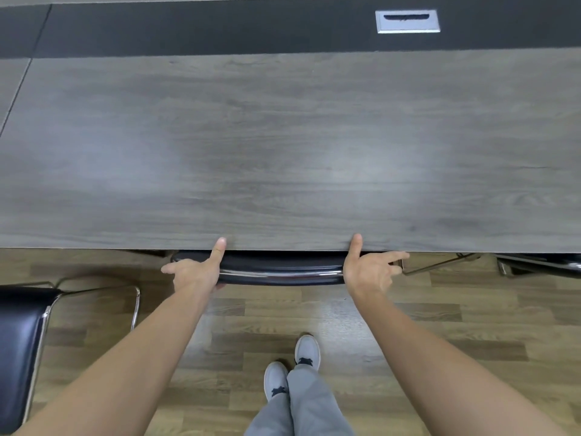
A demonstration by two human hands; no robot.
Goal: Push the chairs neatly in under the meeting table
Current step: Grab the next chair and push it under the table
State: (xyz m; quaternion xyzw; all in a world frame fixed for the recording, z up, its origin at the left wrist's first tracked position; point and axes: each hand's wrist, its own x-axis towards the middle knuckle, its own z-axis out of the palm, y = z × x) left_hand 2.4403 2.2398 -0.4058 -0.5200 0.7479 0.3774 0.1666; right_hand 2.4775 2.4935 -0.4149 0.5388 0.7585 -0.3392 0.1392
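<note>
A black chair with a chrome bar along its back stands pushed in under the grey wood meeting table. Only the top of the back shows below the table's near edge. My left hand holds the left end of the back, its thumb pointing up to the table edge and fingers tucked around the back. At the right end my right hand presses against the back, thumb touching the table edge and fingers spread out to the right.
A second black chair with a chrome frame stands pulled out on the wooden floor at the left. Part of a third chair shows under the table edge at the right. A metal cable box sits in the table's dark centre strip.
</note>
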